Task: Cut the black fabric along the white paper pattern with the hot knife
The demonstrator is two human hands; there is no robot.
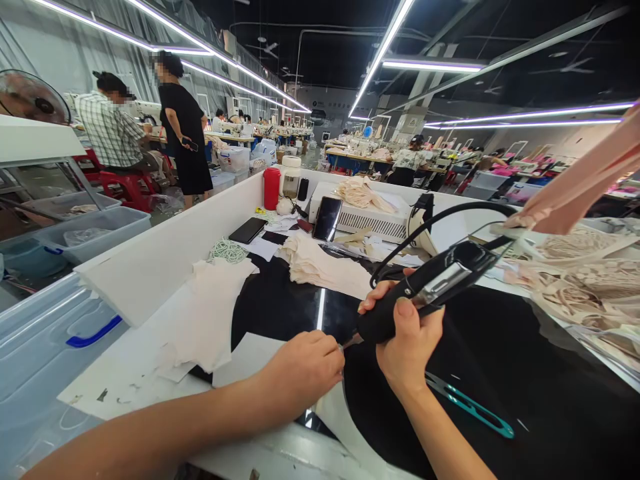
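My right hand (407, 333) is wrapped round a black corded hand tool (425, 290) with a silver strip along its side. The tool is tilted, its narrow metal tip (351, 341) pointing down to the left. At that tip my left hand (305, 367) has its fingers closed; what they hold is hidden. A white sheet (250, 357) lies partly under the left hand, on the black tabletop (280, 307). Pale cream fabric pieces (215, 300) are piled beyond the left forearm, with another stack of cream fabric (325, 265) farther back. A pink fabric strip (575, 187) stretches up from the tool's rear end.
Teal-handled tweezers or snips (475, 407) lie right of my right wrist. Phones (327, 219), a red cup (271, 189), green cords (227, 251) and a white vented box (375, 220) stand at the back. Cream strips (585, 280) heap at right. A white panel (165, 247) edges the left.
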